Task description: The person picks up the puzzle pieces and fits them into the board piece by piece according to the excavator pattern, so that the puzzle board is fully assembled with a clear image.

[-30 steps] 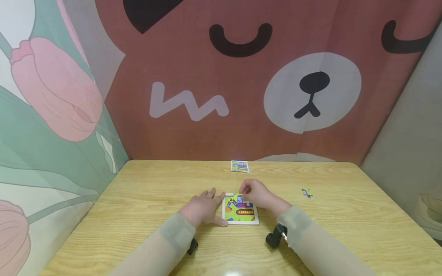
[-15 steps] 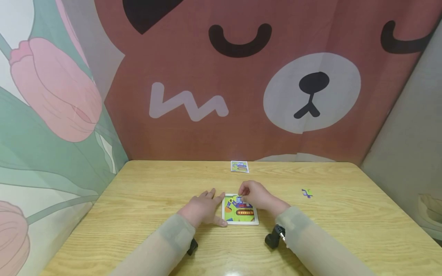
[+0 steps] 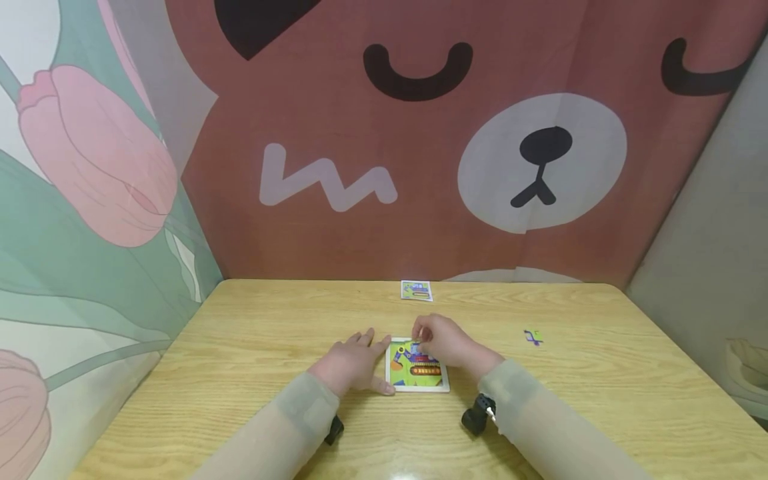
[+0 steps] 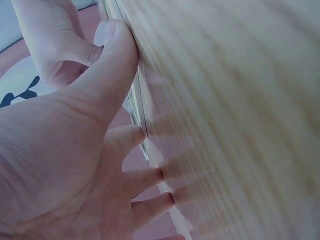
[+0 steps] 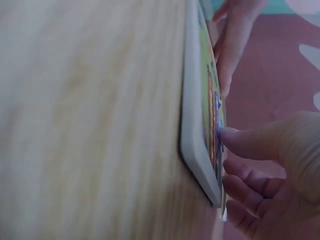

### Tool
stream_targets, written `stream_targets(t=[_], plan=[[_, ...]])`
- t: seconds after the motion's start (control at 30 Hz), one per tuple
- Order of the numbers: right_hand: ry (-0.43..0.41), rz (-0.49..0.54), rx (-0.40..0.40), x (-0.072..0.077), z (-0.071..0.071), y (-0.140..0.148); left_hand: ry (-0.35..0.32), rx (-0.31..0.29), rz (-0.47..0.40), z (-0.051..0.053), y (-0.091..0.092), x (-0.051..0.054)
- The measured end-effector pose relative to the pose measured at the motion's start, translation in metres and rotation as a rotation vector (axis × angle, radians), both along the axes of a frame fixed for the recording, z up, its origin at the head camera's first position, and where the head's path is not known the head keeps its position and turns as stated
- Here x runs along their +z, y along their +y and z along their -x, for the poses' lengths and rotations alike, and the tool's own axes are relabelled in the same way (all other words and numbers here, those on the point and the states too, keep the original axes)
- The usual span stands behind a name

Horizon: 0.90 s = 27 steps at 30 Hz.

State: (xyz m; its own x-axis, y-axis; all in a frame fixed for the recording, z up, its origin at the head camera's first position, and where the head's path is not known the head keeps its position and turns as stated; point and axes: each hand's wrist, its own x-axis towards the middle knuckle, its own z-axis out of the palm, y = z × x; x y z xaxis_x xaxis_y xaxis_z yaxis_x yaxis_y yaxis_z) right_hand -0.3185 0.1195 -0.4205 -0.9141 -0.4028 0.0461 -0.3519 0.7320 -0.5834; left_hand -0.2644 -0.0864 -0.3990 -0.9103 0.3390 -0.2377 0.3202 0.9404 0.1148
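A small jigsaw puzzle with a digger picture lies in a white-rimmed tray (image 3: 420,389) on the table. My left hand (image 3: 354,363) rests along the tray's left side with fingers spread and thumb at the near corner. Over the upper part of the picture, my right hand (image 3: 447,341) pinches a puzzle piece (image 3: 415,348) between thumb and curled fingers; much of that piece is hidden. In the right wrist view, the thumb (image 5: 237,137) touches the puzzle's face. Off to the right lies a loose purple-and-green puzzle piece (image 3: 533,338).
A picture card (image 3: 417,291) of the same digger lies at the table's back edge. The wooden table (image 3: 270,313) meets a brown bear backdrop (image 3: 312,240). Black wrist cameras hang below both forearms, the right camera (image 3: 476,417) just above the tabletop.
My right hand has shifted slightly left over the upper part of the puzzle. The left hand, the tray and the loose piece stay where they were.
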Motion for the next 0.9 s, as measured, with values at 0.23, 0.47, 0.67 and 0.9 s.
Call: stream_targets(t=[0.23,0.47,0.67,0.9], plan=[[0.229,-0.185,0.128,0.009,-0.012,-0.003,0.005,-0.011,0.001,0.000,-0.001,0.001],[0.290,-0.334,0.169,0.014,-0.023,-0.003,0.001,-0.008,0.003,0.000,-0.001,0.002],[0.335,-0.430,0.254,0.014,-0.032,-0.001,0.008,-0.012,0.010,0.001,-0.002,0.001],[0.408,-0.509,0.275,0.011,-0.042,-0.003,0.010,-0.008,0.004,0.001,-0.002,0.000]])
